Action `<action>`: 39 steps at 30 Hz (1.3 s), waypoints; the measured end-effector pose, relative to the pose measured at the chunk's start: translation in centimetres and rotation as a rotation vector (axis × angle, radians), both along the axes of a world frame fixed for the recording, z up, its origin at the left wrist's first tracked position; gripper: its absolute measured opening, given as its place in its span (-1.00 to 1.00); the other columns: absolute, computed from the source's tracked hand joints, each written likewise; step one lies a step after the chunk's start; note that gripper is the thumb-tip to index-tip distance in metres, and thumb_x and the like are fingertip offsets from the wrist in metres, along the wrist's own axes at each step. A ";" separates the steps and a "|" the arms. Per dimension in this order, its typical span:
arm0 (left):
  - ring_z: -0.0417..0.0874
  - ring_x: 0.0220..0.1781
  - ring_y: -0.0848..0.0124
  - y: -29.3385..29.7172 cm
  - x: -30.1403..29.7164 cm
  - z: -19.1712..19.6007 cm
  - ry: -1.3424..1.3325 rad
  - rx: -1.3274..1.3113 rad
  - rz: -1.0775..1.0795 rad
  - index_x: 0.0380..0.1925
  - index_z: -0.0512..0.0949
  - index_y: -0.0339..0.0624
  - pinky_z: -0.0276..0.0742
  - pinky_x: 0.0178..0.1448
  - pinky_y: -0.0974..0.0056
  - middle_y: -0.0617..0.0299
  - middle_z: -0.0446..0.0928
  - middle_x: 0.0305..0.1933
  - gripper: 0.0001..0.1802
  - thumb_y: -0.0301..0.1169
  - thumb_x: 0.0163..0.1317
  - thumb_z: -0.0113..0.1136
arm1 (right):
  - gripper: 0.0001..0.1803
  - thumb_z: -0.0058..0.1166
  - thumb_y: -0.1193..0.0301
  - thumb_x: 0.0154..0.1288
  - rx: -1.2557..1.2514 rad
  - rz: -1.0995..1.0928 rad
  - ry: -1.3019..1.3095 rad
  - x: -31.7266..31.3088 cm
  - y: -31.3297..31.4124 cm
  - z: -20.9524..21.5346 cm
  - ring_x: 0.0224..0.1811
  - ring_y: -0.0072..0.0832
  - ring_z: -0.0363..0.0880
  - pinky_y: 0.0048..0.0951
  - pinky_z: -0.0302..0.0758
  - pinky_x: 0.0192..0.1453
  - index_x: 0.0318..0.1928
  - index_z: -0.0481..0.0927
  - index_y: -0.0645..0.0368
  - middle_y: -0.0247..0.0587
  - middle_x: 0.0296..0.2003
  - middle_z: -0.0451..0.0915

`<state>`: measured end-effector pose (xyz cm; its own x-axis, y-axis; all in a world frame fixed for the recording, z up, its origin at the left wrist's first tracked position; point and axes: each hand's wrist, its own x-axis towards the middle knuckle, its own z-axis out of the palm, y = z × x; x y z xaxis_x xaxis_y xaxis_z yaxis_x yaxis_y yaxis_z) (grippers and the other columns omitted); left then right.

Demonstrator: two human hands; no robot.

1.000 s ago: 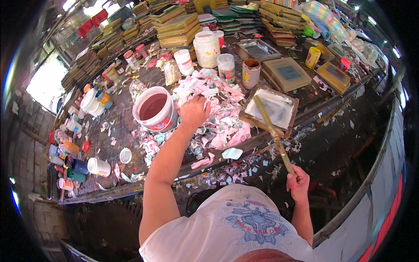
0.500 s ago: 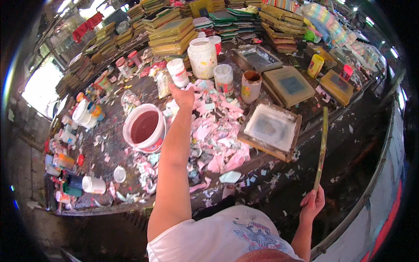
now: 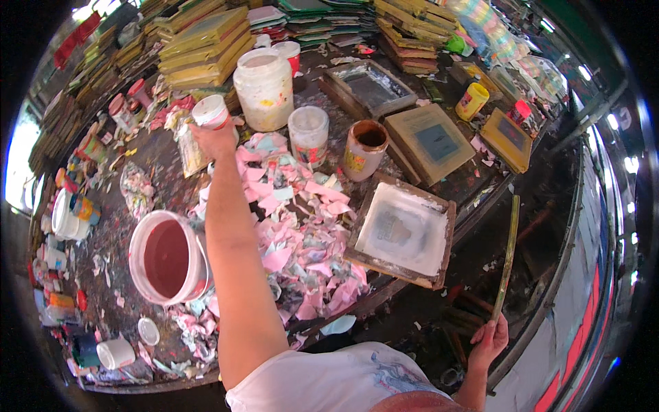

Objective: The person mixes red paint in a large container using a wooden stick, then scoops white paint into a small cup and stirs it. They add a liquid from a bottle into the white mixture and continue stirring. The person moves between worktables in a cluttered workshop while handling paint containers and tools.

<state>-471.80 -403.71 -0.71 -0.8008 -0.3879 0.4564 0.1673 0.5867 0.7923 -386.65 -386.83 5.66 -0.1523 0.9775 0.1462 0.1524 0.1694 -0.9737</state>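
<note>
My left arm reaches across the littered table (image 3: 110, 226). At its end, my left hand (image 3: 216, 141) is closed around the lower part of a white plastic jar (image 3: 209, 108) with red marking; part of its grip is hidden behind the hand. Close by stand a large paint-spotted white tub (image 3: 263, 96) and a smaller white jar (image 3: 308, 130). Low on the right, my right hand (image 3: 490, 338) grips the bottom end of a long, thin wooden stick (image 3: 508, 257), which points upward. Nearest this hand on the table is a wooden screen frame (image 3: 405, 230) with a whitish mesh.
A pail of dark red paint (image 3: 167, 257) stands left of my forearm. Pink and white scraps (image 3: 302, 240) heap up in the middle. Another brown-stained jar (image 3: 365, 147) stands near a yellowish framed screen (image 3: 431, 141). Stacked frames (image 3: 206, 48) rise at the back.
My view has shifted, so the table's things appear lower and further left. My left hand has come onto the white jar, its fingers now around it. The stick stays in my right hand.
</note>
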 end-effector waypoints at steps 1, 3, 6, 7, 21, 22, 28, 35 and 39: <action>0.38 0.75 -0.23 0.0 -0.6 0.5 -0.029 0.036 -0.014 0.74 0.11 -0.47 0.33 0.81 -0.18 -0.33 0.39 0.69 0.50 -0.10 -0.07 0.89 | -0.58 0.21 0.29 0.80 0.011 -0.017 -0.015 -0.2 0.0 0.3 -0.59 -0.74 0.42 -0.56 0.39 -0.56 0.38 0.67 0.37 -0.45 -0.48 0.49; 0.38 0.76 -0.18 0.2 -1.1 1.2 -0.083 0.083 -0.051 0.74 0.11 -0.47 0.33 0.81 -0.17 -0.27 0.40 0.70 0.58 -0.11 -0.20 0.93 | -0.58 0.21 0.28 0.80 0.001 -0.031 -0.033 -0.3 0.0 0.8 -0.59 -0.74 0.43 -0.55 0.40 -0.56 0.38 0.67 0.37 -0.46 -0.49 0.49; 0.51 0.70 -0.05 0.2 -1.0 1.5 -0.123 0.125 -0.040 0.69 0.17 -0.48 0.36 0.79 -0.11 -0.12 0.51 0.64 0.66 -0.18 -0.44 1.01 | -0.57 0.21 0.28 0.80 0.021 -0.003 -0.055 -0.6 0.2 1.3 -0.59 -0.74 0.42 -0.55 0.41 -0.56 0.39 0.67 0.37 -0.47 -0.49 0.48; 0.56 0.65 -0.04 -0.1 -0.8 1.3 -0.086 0.126 -0.094 0.65 0.22 -0.46 0.39 0.77 -0.10 -0.10 0.54 0.61 0.60 -0.19 -0.44 1.01 | -0.57 0.21 0.28 0.80 0.012 0.004 -0.067 -0.5 0.4 1.3 -0.59 -0.74 0.41 -0.55 0.41 -0.56 0.39 0.67 0.37 -0.47 -0.49 0.48; 0.76 0.40 0.04 -0.7 7.8 7.7 0.279 0.904 -0.757 0.36 0.52 -0.32 0.69 0.51 -0.07 -0.05 0.71 0.39 0.01 -0.43 -0.14 0.87 | -0.58 0.17 0.32 0.82 0.063 0.183 0.125 0.0 6.9 0.2 -0.58 -0.70 0.40 -0.53 0.41 -0.51 0.42 0.64 0.36 -0.47 -0.51 0.45; 0.78 0.38 0.06 -0.8 10.3 9.5 0.292 0.766 -0.808 0.34 0.52 -0.30 0.71 0.49 -0.07 -0.03 0.73 0.38 -0.03 -0.47 -0.12 0.86 | -0.59 0.16 0.34 0.82 0.046 0.185 0.136 0.3 7.8 0.1 -0.58 -0.70 0.38 -0.52 0.39 -0.51 0.42 0.63 0.37 -0.47 -0.53 0.42; 0.86 0.23 0.22 -4.1 28.3 15.9 0.212 0.076 -0.643 0.33 0.58 -0.31 0.73 0.43 0.11 0.06 0.84 0.20 0.02 -0.46 -0.23 0.92 | -0.60 0.13 0.40 0.81 -0.064 0.344 0.397 2.1 12.2 -2.0 -0.55 -0.69 0.31 -0.51 0.38 -0.47 0.45 0.61 0.38 -0.46 -0.53 0.39; 0.84 0.25 0.22 -9.4 43.7 15.6 -0.057 0.034 -0.574 0.36 0.57 -0.33 0.72 0.44 0.11 0.06 0.82 0.22 0.02 -0.42 -0.19 0.89 | -0.61 0.14 0.43 0.81 -0.238 0.476 0.511 2.0 14.8 -4.7 -0.54 -0.69 0.33 -0.49 0.39 -0.48 0.46 0.62 0.36 -0.45 -0.52 0.40; 0.80 0.29 0.26 -11.8 50.2 14.1 -0.098 0.001 -0.557 0.38 0.58 -0.32 0.69 0.48 0.11 0.09 0.76 0.29 -0.02 -0.47 -0.13 0.85 | -0.60 0.15 0.43 0.79 -0.190 0.574 0.537 1.3 15.0 -4.4 -0.55 -0.69 0.34 -0.50 0.37 -0.49 0.45 0.61 0.37 -0.45 -0.50 0.43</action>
<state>-421.63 -415.52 13.42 -0.9231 0.1054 0.3698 0.3776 0.4302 0.8200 -385.38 -371.85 1.26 -0.5939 0.7838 0.1815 -0.4050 -0.0964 -0.9092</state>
